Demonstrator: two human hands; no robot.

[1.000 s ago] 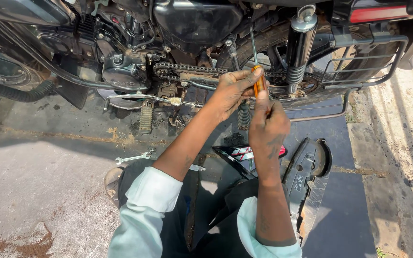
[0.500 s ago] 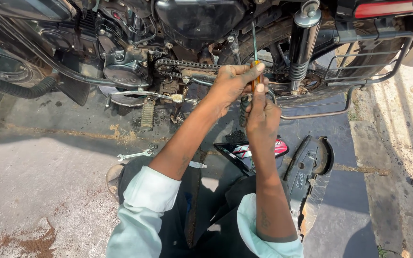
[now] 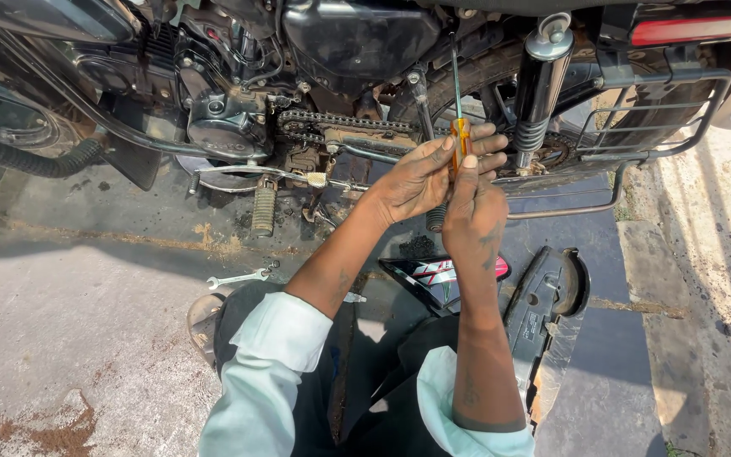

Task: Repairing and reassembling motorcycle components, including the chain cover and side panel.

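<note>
A motorcycle (image 3: 357, 51) stands side-on in front of me, its drive chain (image 3: 340, 123) bare. Both hands meet at a screwdriver (image 3: 460, 135) with an orange handle, its thin shaft pointing up toward the frame. My left hand (image 3: 420, 178) wraps the handle from the left, fingers spread across it. From below, my right hand (image 3: 474, 216) pinches the handle with thumb and fingertips. The chrome rear shock absorber (image 3: 539, 93) stands just right of the hands.
A spanner (image 3: 239, 277) lies on the concrete floor by my left knee. A black side panel (image 3: 442, 275) with red stripes and a black chain cover (image 3: 552, 309) lie on the ground to the right. A footpeg (image 3: 262, 207) hangs under the engine.
Both hands with the screwdriver have shifted slightly higher and closer to the motorcycle's frame. The camera view has tilted a little.
</note>
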